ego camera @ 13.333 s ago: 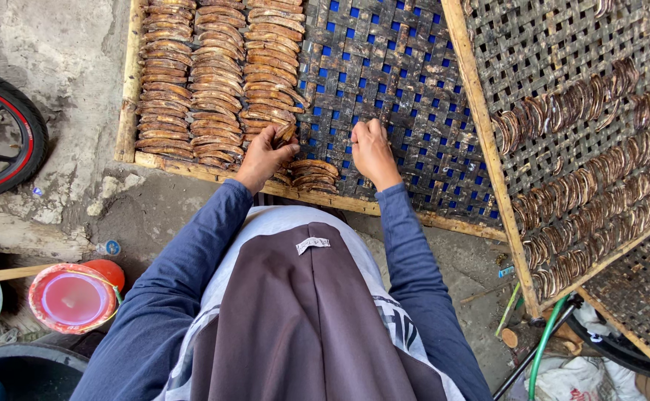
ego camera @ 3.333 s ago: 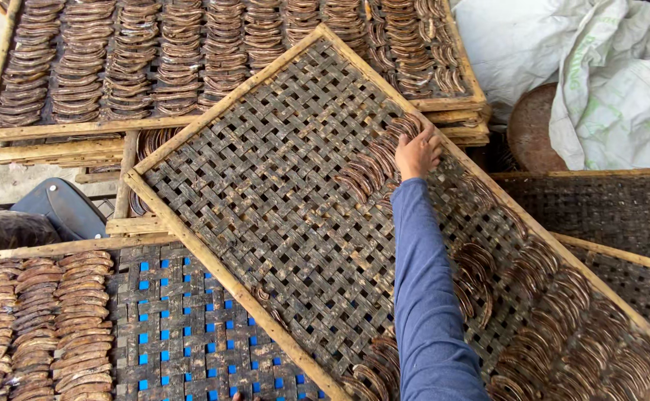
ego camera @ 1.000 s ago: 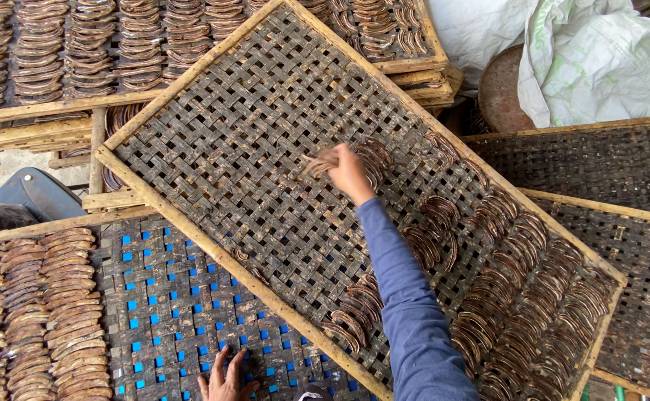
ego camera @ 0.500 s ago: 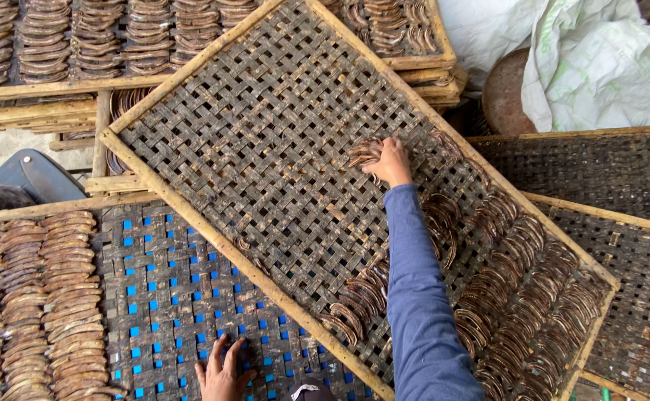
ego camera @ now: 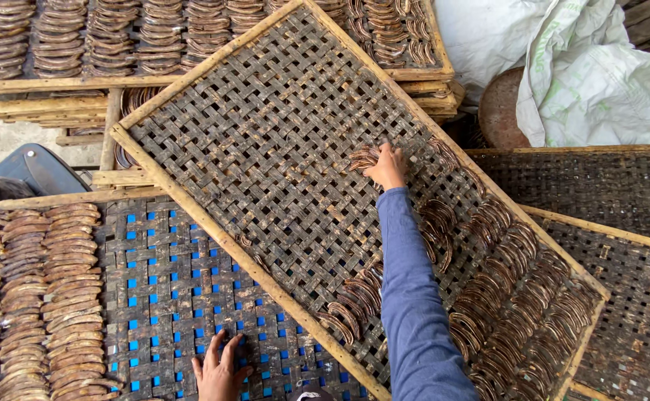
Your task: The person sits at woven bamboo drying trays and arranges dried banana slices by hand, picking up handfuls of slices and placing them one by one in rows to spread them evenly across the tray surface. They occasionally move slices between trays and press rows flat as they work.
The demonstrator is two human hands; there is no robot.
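My right hand (ego camera: 386, 167) reaches out in a blue sleeve onto a tilted woven tray with a wooden frame (ego camera: 213, 245). Its fingers close on a small bunch of brown curved slices (ego camera: 363, 158) lying on the weave. More rows of these slices (ego camera: 518, 297) cover the tray's right half. My left hand (ego camera: 219, 366) rests flat, fingers spread, on a lower woven tray with blue showing through its gaps (ego camera: 161, 275). Neat rows of slices (ego camera: 35, 297) fill that tray's left part.
Further trays packed with slices (ego camera: 154, 33) lie along the top. Bare woven trays (ego camera: 622, 200) sit at right. White sacks (ego camera: 585, 67) and a round brown lid (ego camera: 499, 111) are at top right. A dark blue object (ego camera: 39, 169) lies at left.
My right hand has shifted along the tilted tray among the slices, now gathering a bunch near its upper middle. My left hand has come into view, flat on the lower tray.
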